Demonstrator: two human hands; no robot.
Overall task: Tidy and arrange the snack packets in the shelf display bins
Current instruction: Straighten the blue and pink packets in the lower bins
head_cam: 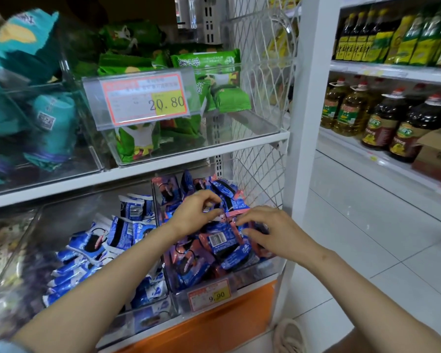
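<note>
Snack packets (215,240), blue with pink seams, lie heaped in the clear bin (267,272) directly beneath both sets of fingers in your head view, the only view you have. Your left hand (192,216) comes in from the near left, its fingers (211,200) curled, thumb and forefinger pinching the top packet (231,203) by its near edge. Your right hand (270,231) comes in from the near right, fingers (241,222) bent down onto the pink seam. Whether they pinch it or only press on it, you cannot tell.

The top packet sits just beyond the fingertips and between the two hands, with the left hand nearer. Its long axis appears to run away from you toward the back of the bin, its pink seam end facing the fingers. A barcode packet (217,239) lies just on your side of the fingers, its long axis slanting down to the right, so I judge it needs turning to match.
</note>
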